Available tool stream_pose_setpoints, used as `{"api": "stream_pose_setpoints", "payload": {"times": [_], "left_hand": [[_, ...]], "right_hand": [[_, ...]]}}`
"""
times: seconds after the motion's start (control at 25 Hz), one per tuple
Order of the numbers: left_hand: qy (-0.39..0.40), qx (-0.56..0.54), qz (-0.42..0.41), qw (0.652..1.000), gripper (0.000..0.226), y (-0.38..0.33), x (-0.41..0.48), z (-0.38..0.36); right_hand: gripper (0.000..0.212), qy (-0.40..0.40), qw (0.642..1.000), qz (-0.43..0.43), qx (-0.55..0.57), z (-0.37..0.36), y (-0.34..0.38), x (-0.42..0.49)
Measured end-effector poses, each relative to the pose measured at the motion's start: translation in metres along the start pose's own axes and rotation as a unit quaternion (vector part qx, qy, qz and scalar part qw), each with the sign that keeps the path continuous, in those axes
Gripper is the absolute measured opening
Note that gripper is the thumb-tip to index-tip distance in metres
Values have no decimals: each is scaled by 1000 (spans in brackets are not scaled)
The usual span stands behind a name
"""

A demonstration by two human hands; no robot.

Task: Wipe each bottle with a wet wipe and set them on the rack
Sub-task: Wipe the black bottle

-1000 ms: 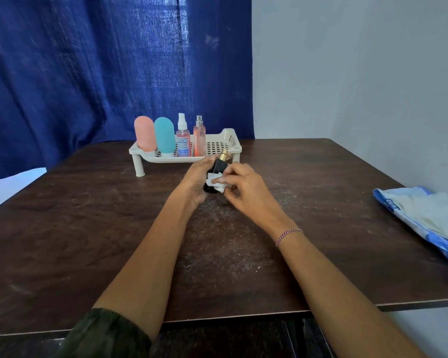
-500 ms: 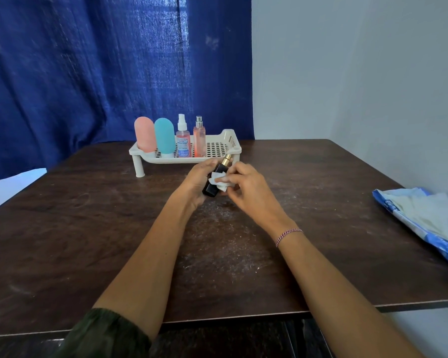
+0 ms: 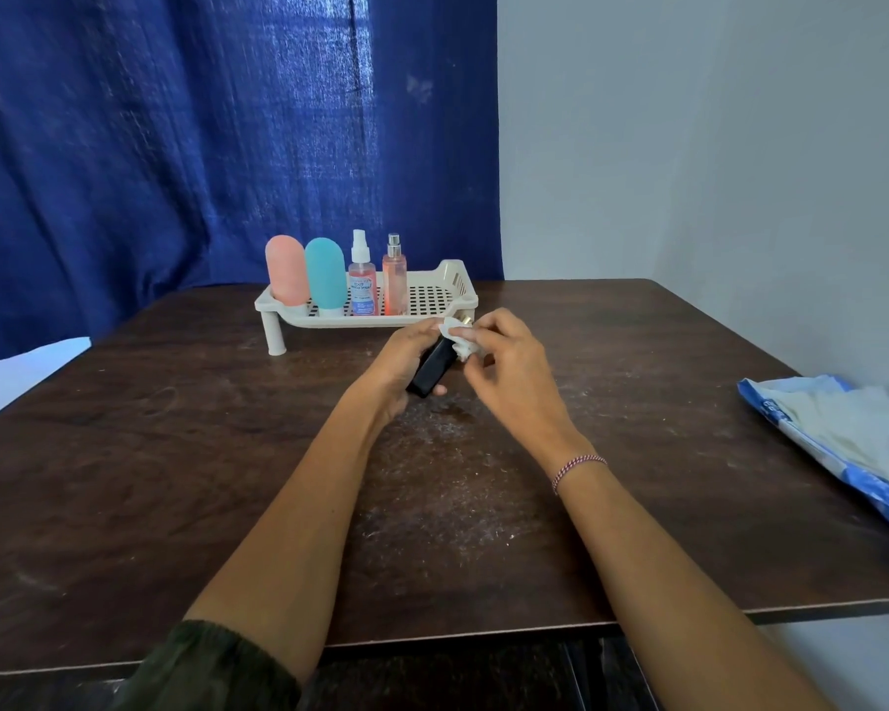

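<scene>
While my left hand (image 3: 399, 359) grips the black bottle (image 3: 432, 369) around its lower body, fingers curled behind it, my right hand (image 3: 509, 361) pinches the wet wipe (image 3: 455, 336) against the bottle's top end, right at the gold cap (image 3: 465, 319). A second ago the wipe sat low on the dark body and the bottle stood nearly upright. Half a second ago it had begun to lean, with the wipe at mid-height. Now it leans well over, base toward me and cap toward the rack (image 3: 360, 320), and the wipe has climbed to the neck, leaving most of the black body bare. I hold it above the table (image 3: 175, 479), just in front of the rack's near right corner.

I read this as a bottom-to-top pass reaching its end: body done, cap being finished. Four bottles already stand upright on the rack's left half: the pink bottle (image 3: 284, 269), the teal bottle (image 3: 325, 272), the white-topped spray (image 3: 363, 284) and the slim peach spray (image 3: 394, 279). The rack's grid shows to their right. I see no other bottle on the table, so this is likely the last. Next, I judge, I lift the wipe away, right the bottle and stand it beside the peach spray. The wipe packet (image 3: 842, 433) lies at the table's right edge, well apart.
</scene>
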State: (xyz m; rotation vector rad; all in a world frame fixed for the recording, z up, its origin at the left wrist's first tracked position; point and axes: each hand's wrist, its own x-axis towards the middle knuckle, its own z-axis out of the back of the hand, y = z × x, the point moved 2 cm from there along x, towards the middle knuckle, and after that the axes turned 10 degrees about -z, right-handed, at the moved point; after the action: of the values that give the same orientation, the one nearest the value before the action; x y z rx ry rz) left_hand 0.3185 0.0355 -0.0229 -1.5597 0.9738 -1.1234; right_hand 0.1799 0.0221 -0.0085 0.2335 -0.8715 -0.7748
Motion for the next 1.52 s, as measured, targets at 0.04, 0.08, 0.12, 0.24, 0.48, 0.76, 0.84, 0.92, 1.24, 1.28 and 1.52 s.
{"api": "stream_pose_setpoints", "payload": {"times": [0.04, 0.08, 0.12, 0.24, 0.48, 0.76, 0.84, 0.92, 1.24, 1.28, 1.52], "left_hand": [[-2, 3, -3, 1000, 24, -1, 0, 0], [-6, 0, -6, 1000, 24, -1, 0, 0], [-13, -7, -9, 1000, 24, -1, 0, 0], [-32, -37, -29, 998, 26, -2, 2, 2], [-69, -71, -6, 995, 23, 1, 4, 3], [-16, -90, -6, 996, 24, 1, 6, -3], [-21, -98, -8, 995, 26, 3, 7, -3], [-26, -103, -5, 994, 30, 5, 8, -3], [-59, -176, -1, 983, 36, 0, 8, -4], [-60, -174, 0, 983, 40, -1, 8, -2], [-39, -168, 5, 985, 29, -1, 3, -9]], "right_hand": [[38, 3, 1000, -1, 2, -1, 0, 0], [37, 3, 1000, -3, 8, -1, 0, 0], [36, -1, 1000, -6, 21, -1, -1, 1], [27, -23, 998, -20, 47, 1, -4, 3], [30, -3, 999, -33, 41, -3, -5, 2], [33, 8, 995, -51, 84, -5, -4, 2], [35, 17, 994, -55, 88, -5, -3, 2], [35, 18, 994, -55, 89, -6, -2, 2], [33, 44, 996, 5, 75, -3, 4, -3], [32, 50, 996, 11, 68, -3, 4, -4], [29, -12, 995, -35, 94, 2, -2, 2]]}}
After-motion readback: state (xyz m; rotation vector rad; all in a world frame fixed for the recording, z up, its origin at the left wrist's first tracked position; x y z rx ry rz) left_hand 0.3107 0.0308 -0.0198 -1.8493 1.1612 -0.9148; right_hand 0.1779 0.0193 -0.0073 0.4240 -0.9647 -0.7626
